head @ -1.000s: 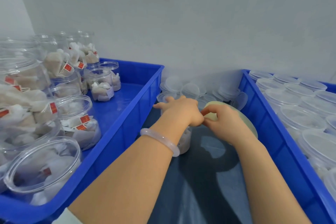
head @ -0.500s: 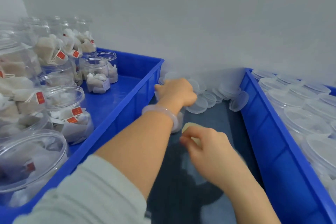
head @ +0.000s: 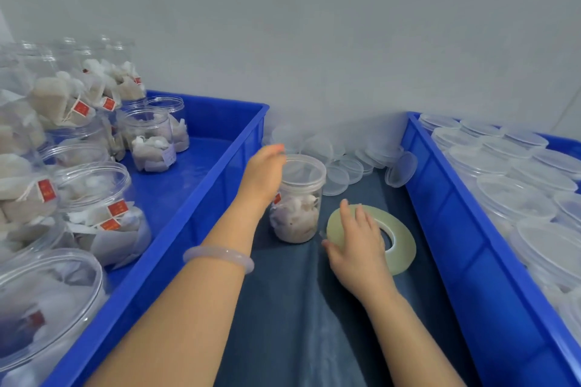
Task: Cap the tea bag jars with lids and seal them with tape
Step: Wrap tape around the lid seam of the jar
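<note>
The left hand (head: 265, 173) is gripping a tea bag jar (head: 297, 213) near its top, fingers curling round the left side of the clear lid (head: 303, 168) that is sitting on it; the fingertips are blurring, so the exact hold is hard to read; the jar is standing upright on the dark mat (head: 289, 323), between the two crates and just beside the tape roll (head: 399, 245). The right hand (head: 358, 245) is lying released over that pale green roll, fingers resting fairly straight across its top and thumb lying against its near rim; the roll is lying almost flat on the mat, close to the jar without touching it. A pale bangle (head: 218, 256) is circling the left wrist. Loose clear lids (head: 352, 166) are piling up behind the jar against the white wall (head: 314, 40); one is leaning on the right crate. The left blue crate (head: 195, 204) is holding open jars of tea bags (head: 94, 198) with red tags, some stacked; the right blue crate (head: 465, 245) is carrying rows of capped jars (head: 515, 195).
</note>
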Action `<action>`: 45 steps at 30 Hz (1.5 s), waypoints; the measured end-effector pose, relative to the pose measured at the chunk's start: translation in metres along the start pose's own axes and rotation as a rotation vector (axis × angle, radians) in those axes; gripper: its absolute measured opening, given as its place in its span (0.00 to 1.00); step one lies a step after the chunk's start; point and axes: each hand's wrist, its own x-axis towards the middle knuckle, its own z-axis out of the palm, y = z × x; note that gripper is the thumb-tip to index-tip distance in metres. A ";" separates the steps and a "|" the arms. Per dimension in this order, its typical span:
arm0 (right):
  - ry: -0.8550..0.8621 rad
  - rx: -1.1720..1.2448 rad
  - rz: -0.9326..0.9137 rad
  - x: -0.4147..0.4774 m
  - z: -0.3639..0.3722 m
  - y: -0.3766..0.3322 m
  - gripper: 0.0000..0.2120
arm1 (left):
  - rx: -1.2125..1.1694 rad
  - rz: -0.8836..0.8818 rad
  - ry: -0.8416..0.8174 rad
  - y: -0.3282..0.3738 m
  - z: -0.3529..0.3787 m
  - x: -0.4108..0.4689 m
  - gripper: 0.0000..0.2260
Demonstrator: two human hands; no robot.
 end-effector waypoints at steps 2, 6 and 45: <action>0.196 0.338 -0.016 -0.003 -0.005 -0.008 0.26 | -0.012 0.033 0.016 -0.013 0.001 -0.004 0.17; 0.170 0.839 -0.057 -0.007 -0.006 -0.037 0.19 | -0.208 0.005 0.038 -0.018 0.004 -0.002 0.16; 0.368 0.962 0.142 0.050 -0.012 -0.060 0.09 | -0.152 0.163 0.123 -0.029 0.021 -0.017 0.13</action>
